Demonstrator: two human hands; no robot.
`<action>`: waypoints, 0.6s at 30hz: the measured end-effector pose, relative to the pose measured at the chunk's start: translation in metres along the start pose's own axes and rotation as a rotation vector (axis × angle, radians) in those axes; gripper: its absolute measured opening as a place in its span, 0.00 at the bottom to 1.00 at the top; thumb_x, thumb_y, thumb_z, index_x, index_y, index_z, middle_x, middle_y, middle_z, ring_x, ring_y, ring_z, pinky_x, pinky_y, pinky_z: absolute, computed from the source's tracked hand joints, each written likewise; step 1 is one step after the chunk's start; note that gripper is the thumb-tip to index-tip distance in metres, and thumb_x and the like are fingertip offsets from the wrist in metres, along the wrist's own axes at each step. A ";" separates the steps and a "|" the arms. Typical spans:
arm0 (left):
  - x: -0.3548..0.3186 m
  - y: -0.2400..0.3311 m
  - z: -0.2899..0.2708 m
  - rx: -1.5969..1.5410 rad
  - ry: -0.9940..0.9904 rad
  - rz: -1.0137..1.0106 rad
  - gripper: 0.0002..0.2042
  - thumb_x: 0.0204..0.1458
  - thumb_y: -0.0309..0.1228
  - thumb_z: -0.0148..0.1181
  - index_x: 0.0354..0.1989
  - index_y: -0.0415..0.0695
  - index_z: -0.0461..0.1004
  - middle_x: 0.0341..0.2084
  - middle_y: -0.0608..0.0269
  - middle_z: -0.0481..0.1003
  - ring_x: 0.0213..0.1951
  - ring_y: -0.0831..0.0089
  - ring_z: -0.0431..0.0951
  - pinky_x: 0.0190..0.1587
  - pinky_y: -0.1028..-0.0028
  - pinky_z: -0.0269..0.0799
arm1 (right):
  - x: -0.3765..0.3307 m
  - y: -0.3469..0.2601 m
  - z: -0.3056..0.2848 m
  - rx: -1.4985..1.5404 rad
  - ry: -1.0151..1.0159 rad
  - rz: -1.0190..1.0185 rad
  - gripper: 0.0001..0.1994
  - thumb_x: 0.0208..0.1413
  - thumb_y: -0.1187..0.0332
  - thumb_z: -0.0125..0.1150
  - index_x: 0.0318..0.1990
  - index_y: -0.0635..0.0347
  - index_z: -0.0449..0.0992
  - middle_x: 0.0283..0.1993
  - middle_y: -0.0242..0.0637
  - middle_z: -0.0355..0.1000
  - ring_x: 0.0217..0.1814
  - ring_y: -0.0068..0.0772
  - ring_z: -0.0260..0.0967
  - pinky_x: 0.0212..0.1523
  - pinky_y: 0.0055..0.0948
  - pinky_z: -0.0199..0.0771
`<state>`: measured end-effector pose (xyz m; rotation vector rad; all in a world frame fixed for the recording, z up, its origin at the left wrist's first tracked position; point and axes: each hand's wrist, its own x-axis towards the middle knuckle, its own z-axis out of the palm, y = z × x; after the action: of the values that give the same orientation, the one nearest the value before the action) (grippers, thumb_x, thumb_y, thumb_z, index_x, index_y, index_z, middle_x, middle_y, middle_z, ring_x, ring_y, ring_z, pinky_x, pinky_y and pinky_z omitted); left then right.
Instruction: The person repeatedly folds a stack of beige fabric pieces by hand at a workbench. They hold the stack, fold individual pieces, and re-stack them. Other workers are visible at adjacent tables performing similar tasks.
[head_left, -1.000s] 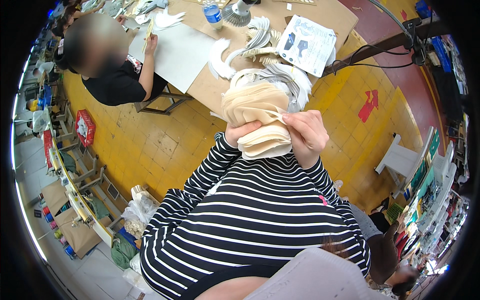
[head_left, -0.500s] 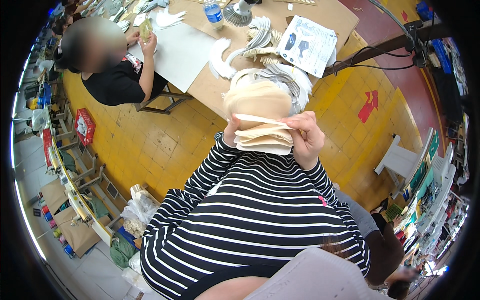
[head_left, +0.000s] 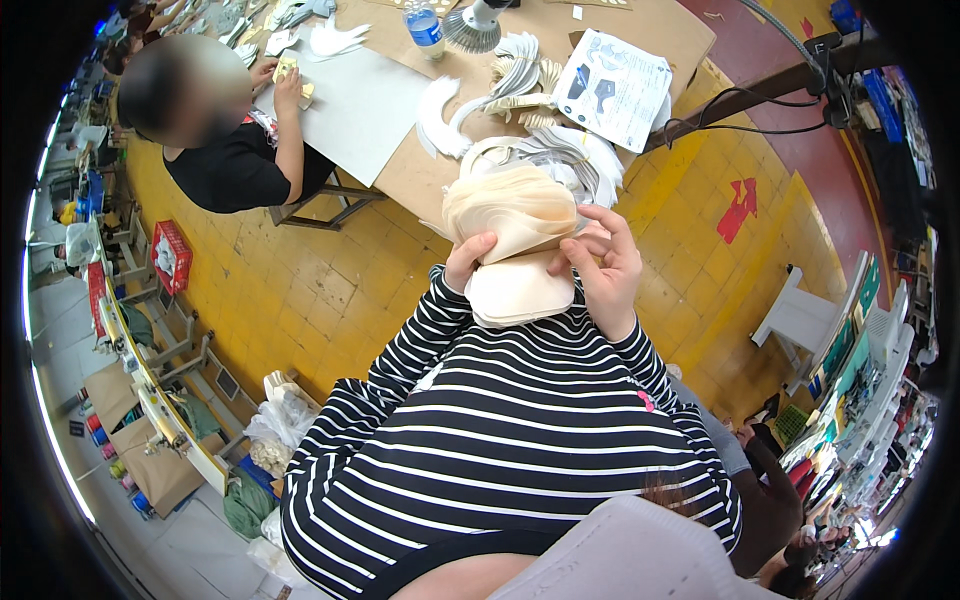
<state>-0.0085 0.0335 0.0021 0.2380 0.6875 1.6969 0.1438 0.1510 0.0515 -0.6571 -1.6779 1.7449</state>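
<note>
A thick stack of cream, rounded cut pieces is bent open in front of my chest. Its upper leaves fan away from me, and a smooth flat portion faces up below the fold. My left hand grips the left edge near the fold, thumb on top and the other fingers mostly hidden beneath. At the right edge, my right hand has its thumb and bent fingers closed on the leaves. How many leaves lie between its fingertips I cannot tell.
Past the stack, white curved pieces and a printed sheet lie on the brown-covered table. A water bottle stands beside a lamp. At left, a co-worker handles pale yellow pieces. A red crate sits on the floor.
Leaves that stood edge-up between my hands have parted, and a flat face now shows below the fold. My left thumb has come onto the stack. The co-worker's hands have lowered.
</note>
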 end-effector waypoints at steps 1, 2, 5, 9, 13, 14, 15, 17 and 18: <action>0.000 0.000 0.000 0.008 0.000 -0.005 0.31 0.53 0.39 0.55 0.63 0.33 0.60 0.52 0.43 0.72 0.52 0.57 0.76 0.55 0.63 0.74 | 0.000 0.000 0.001 0.016 0.020 0.022 0.16 0.57 0.76 0.64 0.52 0.64 0.70 0.25 0.36 0.77 0.27 0.20 0.74 0.30 0.18 0.71; 0.000 -0.001 -0.001 0.007 0.009 -0.003 0.31 0.53 0.39 0.55 0.63 0.33 0.60 0.52 0.43 0.72 0.52 0.57 0.76 0.55 0.63 0.74 | -0.001 0.000 0.002 0.033 0.037 0.043 0.16 0.56 0.76 0.65 0.51 0.64 0.71 0.25 0.35 0.77 0.27 0.20 0.74 0.31 0.18 0.71; 0.000 -0.008 -0.014 -0.020 0.030 -0.018 0.32 0.53 0.40 0.56 0.63 0.32 0.59 0.52 0.43 0.72 0.51 0.57 0.77 0.55 0.63 0.75 | -0.001 0.009 0.000 -0.121 0.106 -0.098 0.14 0.49 0.82 0.68 0.45 0.67 0.76 0.32 0.34 0.73 0.36 0.22 0.70 0.39 0.19 0.68; -0.002 -0.010 -0.016 -0.112 -0.019 -0.056 0.33 0.54 0.43 0.58 0.63 0.31 0.59 0.53 0.42 0.72 0.52 0.57 0.77 0.56 0.62 0.75 | 0.004 -0.003 -0.002 -0.245 0.171 -0.160 0.07 0.42 0.83 0.71 0.31 0.66 0.82 0.34 0.32 0.69 0.40 0.25 0.65 0.40 0.22 0.65; -0.001 -0.016 -0.024 -0.116 -0.057 -0.048 0.35 0.55 0.44 0.61 0.64 0.33 0.58 0.54 0.44 0.71 0.54 0.57 0.76 0.57 0.62 0.74 | 0.004 -0.004 -0.001 -0.174 0.136 -0.106 0.08 0.44 0.83 0.70 0.34 0.68 0.82 0.35 0.34 0.72 0.39 0.26 0.68 0.41 0.22 0.66; 0.000 -0.015 -0.023 -0.116 -0.054 -0.052 0.35 0.54 0.44 0.62 0.64 0.33 0.59 0.54 0.44 0.71 0.54 0.57 0.76 0.57 0.62 0.73 | 0.004 -0.005 0.000 -0.176 0.139 -0.082 0.08 0.45 0.83 0.69 0.35 0.68 0.82 0.36 0.35 0.73 0.39 0.27 0.68 0.42 0.22 0.67; 0.000 -0.013 -0.022 -0.076 -0.042 -0.045 0.34 0.55 0.42 0.62 0.64 0.34 0.59 0.54 0.45 0.71 0.54 0.58 0.76 0.57 0.62 0.73 | 0.004 -0.005 0.000 -0.178 0.142 -0.059 0.08 0.45 0.83 0.69 0.36 0.69 0.82 0.36 0.36 0.73 0.38 0.27 0.69 0.42 0.22 0.67; 0.000 -0.007 -0.020 0.003 -0.017 -0.030 0.33 0.55 0.40 0.62 0.64 0.35 0.59 0.54 0.46 0.72 0.54 0.59 0.75 0.57 0.62 0.73 | 0.005 0.003 -0.003 -0.273 0.120 -0.198 0.10 0.46 0.83 0.69 0.38 0.69 0.82 0.37 0.37 0.75 0.39 0.26 0.70 0.42 0.22 0.68; -0.001 -0.007 -0.021 0.008 0.003 -0.034 0.32 0.55 0.39 0.62 0.64 0.35 0.60 0.54 0.46 0.72 0.54 0.59 0.75 0.57 0.63 0.73 | 0.006 0.005 -0.003 -0.320 0.108 -0.268 0.11 0.46 0.83 0.69 0.39 0.69 0.82 0.37 0.37 0.76 0.39 0.26 0.70 0.42 0.22 0.68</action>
<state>-0.0129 0.0269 -0.0186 0.2279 0.6974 1.6627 0.1415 0.1580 0.0467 -0.6202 -1.8900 1.2480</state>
